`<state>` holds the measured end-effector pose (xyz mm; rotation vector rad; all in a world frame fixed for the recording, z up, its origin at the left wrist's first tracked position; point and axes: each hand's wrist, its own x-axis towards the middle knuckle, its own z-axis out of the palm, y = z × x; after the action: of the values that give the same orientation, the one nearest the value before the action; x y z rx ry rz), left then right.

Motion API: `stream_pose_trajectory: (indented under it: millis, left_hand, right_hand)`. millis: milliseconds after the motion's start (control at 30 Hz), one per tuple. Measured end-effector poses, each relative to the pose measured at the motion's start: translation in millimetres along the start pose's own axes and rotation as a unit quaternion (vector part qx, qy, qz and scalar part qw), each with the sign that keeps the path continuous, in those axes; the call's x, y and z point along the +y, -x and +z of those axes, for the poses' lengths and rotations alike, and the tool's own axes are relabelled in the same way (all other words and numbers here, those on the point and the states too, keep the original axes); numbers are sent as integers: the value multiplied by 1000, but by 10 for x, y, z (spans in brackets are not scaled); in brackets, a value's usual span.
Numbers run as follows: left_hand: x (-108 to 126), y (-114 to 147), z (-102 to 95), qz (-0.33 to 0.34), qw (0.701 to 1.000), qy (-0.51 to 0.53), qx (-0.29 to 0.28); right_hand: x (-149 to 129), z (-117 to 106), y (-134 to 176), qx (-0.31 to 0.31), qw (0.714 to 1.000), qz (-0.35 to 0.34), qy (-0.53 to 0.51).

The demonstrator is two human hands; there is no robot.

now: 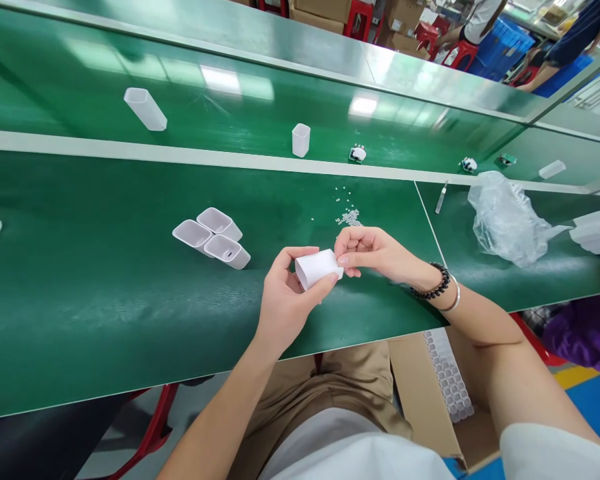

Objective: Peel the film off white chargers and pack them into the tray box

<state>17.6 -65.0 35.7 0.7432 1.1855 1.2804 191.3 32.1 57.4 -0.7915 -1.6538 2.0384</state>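
Note:
My left hand (286,297) is wrapped round a white plastic casing (316,268), which it holds on its side above the green bench. The casing is an oblong with rounded corners. At its right end is my right hand (367,253), thumb and fingers pinched together against the rim. Whatever they pinch is too small or hidden to name. Just beyond the right hand lies a scatter of tiny white pieces (350,217). To the left, three similar white casings (191,235) lie close together with their openings showing; one has a small dark slot inside.
On the raised shelf beyond a pale rail (205,159) are more white casings (301,140) and small circuit boards (358,154). At right lie a slim tool (441,198) and a clear plastic bag (507,217). An open carton (420,393) with white parts stands by my lap.

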Motion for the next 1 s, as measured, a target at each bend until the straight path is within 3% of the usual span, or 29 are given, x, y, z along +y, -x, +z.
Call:
stream_pose_trajectory:
  millis: [400, 1000]
  left_hand:
    - [5, -68, -42, -84, 995, 35, -31]
    - [-14, -67, -92, -112, 993, 14, -47]
  right_hand:
    - [-27, 38, 20, 25, 998, -9, 63]
    - [143, -78, -54, -50, 995, 52, -65]
